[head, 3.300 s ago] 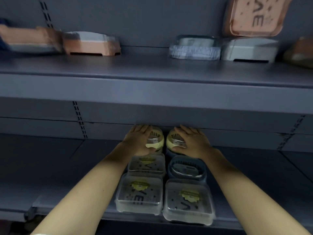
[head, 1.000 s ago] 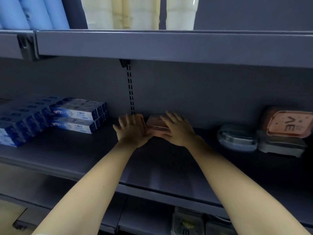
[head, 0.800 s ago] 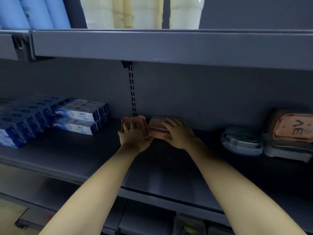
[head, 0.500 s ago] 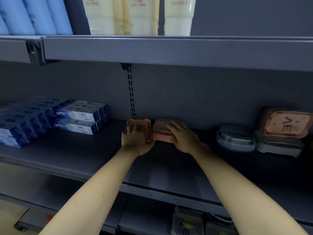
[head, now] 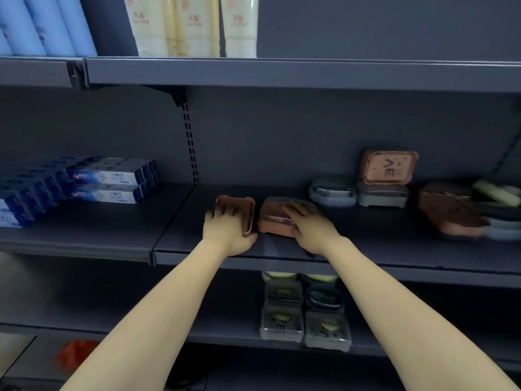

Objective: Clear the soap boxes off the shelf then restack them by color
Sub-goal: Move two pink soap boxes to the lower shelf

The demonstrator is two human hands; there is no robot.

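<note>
On the middle shelf [head: 282, 258] my left hand [head: 225, 230] grips a pink soap box [head: 239, 210] tilted up on its edge. Right beside it my right hand [head: 307, 224] lies over a second pink soap box [head: 275, 221] that sits flat, fingers curled round its top and right side. Further right stand a grey oval box [head: 332, 191], a grey box [head: 382, 194] with a pink box [head: 390, 167] leaning on top, and a blurred pile of pink, grey and green boxes [head: 462, 215]. On the lower shelf, several clear, grey and yellow boxes [head: 304, 314] stand in two rows.
Blue toothpaste cartons [head: 84, 184] are stacked at the left of the middle shelf. Blue tubes [head: 42, 24] and cream tubes [head: 191, 24] stand on the top shelf. A slotted upright [head: 190, 142] runs down the back wall. Something red [head: 74, 354] lies low at the left.
My hands left the yellow boxes on the lower shelf and came up to the middle shelf. My left hand tipped one pink box up on edge; my right hand settled over the other.
</note>
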